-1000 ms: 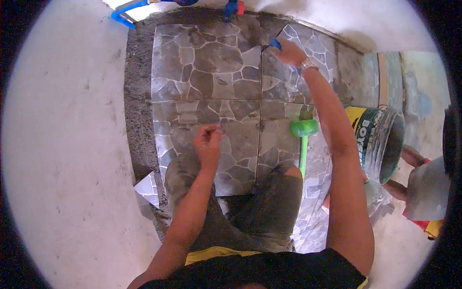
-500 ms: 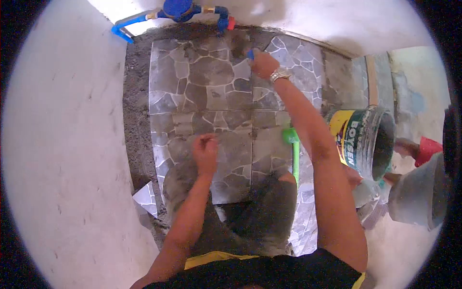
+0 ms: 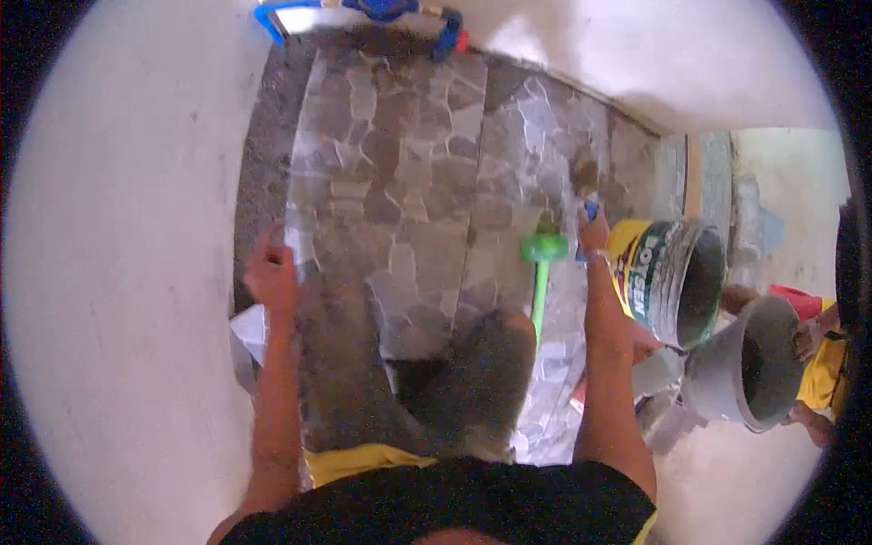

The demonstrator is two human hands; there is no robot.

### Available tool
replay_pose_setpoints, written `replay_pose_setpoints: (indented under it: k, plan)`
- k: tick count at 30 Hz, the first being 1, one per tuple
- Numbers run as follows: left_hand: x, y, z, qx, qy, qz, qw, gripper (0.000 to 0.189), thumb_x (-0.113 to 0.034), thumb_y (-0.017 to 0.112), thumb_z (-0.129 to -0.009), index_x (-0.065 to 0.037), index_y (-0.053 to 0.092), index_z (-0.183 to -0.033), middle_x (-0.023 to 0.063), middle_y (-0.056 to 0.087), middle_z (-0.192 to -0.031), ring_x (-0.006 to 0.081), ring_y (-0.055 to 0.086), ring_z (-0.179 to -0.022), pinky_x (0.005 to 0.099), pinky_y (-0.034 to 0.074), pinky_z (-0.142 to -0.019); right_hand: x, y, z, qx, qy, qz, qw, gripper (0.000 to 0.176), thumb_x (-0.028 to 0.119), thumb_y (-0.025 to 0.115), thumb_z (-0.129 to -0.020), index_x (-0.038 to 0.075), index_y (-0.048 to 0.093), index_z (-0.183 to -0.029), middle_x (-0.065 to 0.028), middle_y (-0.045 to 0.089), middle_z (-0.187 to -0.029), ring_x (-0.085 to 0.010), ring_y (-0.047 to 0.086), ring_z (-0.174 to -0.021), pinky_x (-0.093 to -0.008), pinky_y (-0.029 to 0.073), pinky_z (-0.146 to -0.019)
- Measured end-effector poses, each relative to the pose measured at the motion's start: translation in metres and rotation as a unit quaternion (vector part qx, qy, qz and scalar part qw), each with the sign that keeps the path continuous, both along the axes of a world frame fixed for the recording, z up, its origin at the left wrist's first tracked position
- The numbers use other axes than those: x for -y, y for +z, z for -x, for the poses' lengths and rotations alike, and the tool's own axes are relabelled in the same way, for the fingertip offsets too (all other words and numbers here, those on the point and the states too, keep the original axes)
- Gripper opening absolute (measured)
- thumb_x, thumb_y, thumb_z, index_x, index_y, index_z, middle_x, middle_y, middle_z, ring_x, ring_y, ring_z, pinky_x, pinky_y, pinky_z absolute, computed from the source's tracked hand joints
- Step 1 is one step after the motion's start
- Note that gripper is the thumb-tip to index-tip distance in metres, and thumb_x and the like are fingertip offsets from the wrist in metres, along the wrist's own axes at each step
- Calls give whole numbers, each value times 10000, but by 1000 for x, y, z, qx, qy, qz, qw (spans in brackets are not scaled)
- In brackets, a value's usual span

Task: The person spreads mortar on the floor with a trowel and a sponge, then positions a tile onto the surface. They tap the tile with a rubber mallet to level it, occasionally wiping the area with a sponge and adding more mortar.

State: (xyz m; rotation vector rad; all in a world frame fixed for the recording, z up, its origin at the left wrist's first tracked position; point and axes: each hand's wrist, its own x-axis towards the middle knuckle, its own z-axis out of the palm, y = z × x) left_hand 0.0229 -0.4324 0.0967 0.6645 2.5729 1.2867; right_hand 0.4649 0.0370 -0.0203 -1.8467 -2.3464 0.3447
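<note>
My right hand (image 3: 594, 238) is closed around the blue handle of a trowel (image 3: 586, 174). Its mortar-coloured blade points away from me, over the right-hand stone-pattern tiles (image 3: 531, 118). At the left edge of the tiling is my left hand (image 3: 271, 272), fingers curled in with nothing visible in them. Just left of my right hand, a green mallet (image 3: 545, 247) lies on the tiles, its handle toward me. Grey mortar smears dull much of the tile surface (image 3: 418, 232).
Blue pipes with a meter (image 3: 381, 7) run along the far wall. A bare mortar strip (image 3: 263, 150) borders the left wall. On the right, a paint bucket (image 3: 658, 277) lies tipped beside a grey bucket (image 3: 749, 363), where another person's hands (image 3: 807, 413) show.
My right hand has carried the trowel right and nearer to me. My left hand has moved left to the tile edge. The view has shifted, and the other person's hands show beside the grey bucket.
</note>
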Motion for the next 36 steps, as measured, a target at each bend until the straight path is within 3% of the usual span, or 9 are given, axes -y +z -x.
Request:
replay_pose_setpoints:
  k: [3, 6, 10, 16, 21, 26, 31, 34, 36]
  plan:
    - [71, 7, 5, -133, -137, 130, 973, 557, -193, 605, -798, -23, 478, -1312, 141, 575, -1191, 266, 531, -1053, 391, 414, -922, 2, -10, -27, 91, 12, -46, 995, 557, 494, 569, -845, 13, 575, -1127, -227, 649, -989, -417, 619, -891, -481, 486, -788]
    - [174, -3, -20, -31, -97, 163, 981, 735, -59, 598, -732, -34, 330, -1415, 196, 342, -1441, 353, 283, -1352, 434, 194, -1138, 7, -2, -26, 103, 97, -24, 990, 513, 443, 576, -844, 17, 581, -1129, -217, 650, -1000, -403, 617, -908, -468, 483, -805]
    - [261, 11, -64, 3, 35, 306, 951, 670, -109, 593, -741, -32, 383, -1372, 263, 489, -1227, 398, 474, -1161, 465, 377, -1006, 1, -18, -17, 109, 169, -22, 979, 457, 376, 584, -842, 22, 588, -1132, -205, 651, -1014, -385, 614, -930, -450, 479, -827]
    - [302, -50, -82, 66, 121, 264, 955, 591, -155, 574, -769, -58, 442, -1337, 245, 557, -1175, 427, 532, -1106, 486, 437, -948, 44, 9, -58, 100, 188, -88, 973, 385, 275, 597, -839, 30, 599, -1135, -186, 653, -1036, -358, 610, -964, -423, 473, -862]
    - [267, -94, -66, 125, 197, 337, 912, 455, -190, 577, -787, -112, 544, -1234, 203, 597, -1159, 386, 578, -1081, 481, 477, -912, 179, 60, -126, 81, 166, -11, 983, 411, 247, 607, -829, 35, 595, -1180, -183, 624, -1145, -353, 578, -1071, -401, 429, -969]
    - [244, -93, -68, 181, 270, 354, 877, 337, -289, 566, -829, -121, 596, -1120, 155, 626, -1129, 358, 611, -1029, 487, 504, -863, 303, 18, -273, 107, 242, -111, 958, 358, 299, 621, -802, 43, 660, -1049, -156, 661, -1016, -354, 612, -971, -420, 478, -884]
    - [267, -171, -55, 75, 248, 292, 921, 292, -328, 584, -836, -140, 649, -1050, 133, 677, -985, 330, 661, -899, 484, 518, -801, 446, 30, -341, 104, 44, 55, 992, 223, 262, 641, -746, 73, 721, -834, -101, 695, -788, -283, 668, -794, -386, 532, -759]
    - [248, -85, -84, 58, 250, 268, 929, 241, -285, 621, -814, -122, 650, -988, 143, 673, -954, 342, 654, -901, 470, 513, -782, 497, 26, -352, 149, 6, 120, 982, 146, 155, 602, -727, 99, 725, -781, -72, 704, -828, -269, 666, -784, -386, 527, -734]
    - [254, -59, -98, 51, 256, 220, 940, 223, -266, 641, -799, -103, 635, -951, 147, 669, -951, 351, 649, -900, 468, 506, -771, 513, -25, -380, 259, 81, -34, 962, 132, 145, 591, -730, 108, 717, -744, -65, 703, -818, -262, 666, -768, -385, 526, -706]
